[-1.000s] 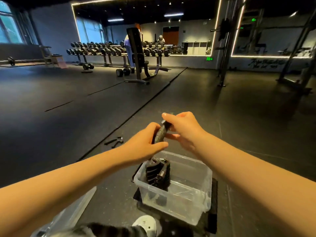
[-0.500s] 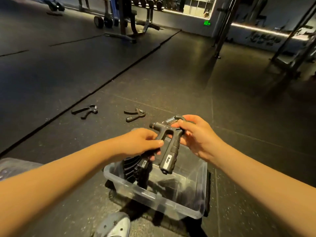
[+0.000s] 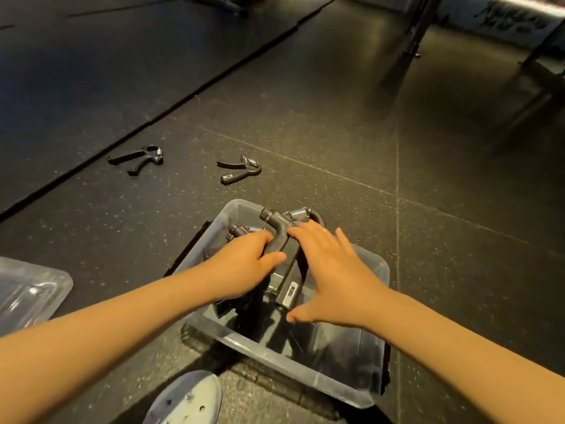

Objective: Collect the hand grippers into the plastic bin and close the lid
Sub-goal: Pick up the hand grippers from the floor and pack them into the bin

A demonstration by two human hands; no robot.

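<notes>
We log left hand (image 3: 241, 264) clenched round hand gripper (image 3: 290, 276) above bin (image 3: 305, 371); right hand (image 3: 333, 280) splayed beside it, possibly touching.

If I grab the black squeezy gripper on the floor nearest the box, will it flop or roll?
The black hand gripper with the metal spring probably stays stiff; its handles look rigid. Splayed flat on the speckled floor, it likely won't roll.

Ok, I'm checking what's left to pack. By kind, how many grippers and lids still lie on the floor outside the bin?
Hand grippers: 2, the left floor gripper and the right floor gripper
Clear lid: 1
Total: 3
</notes>
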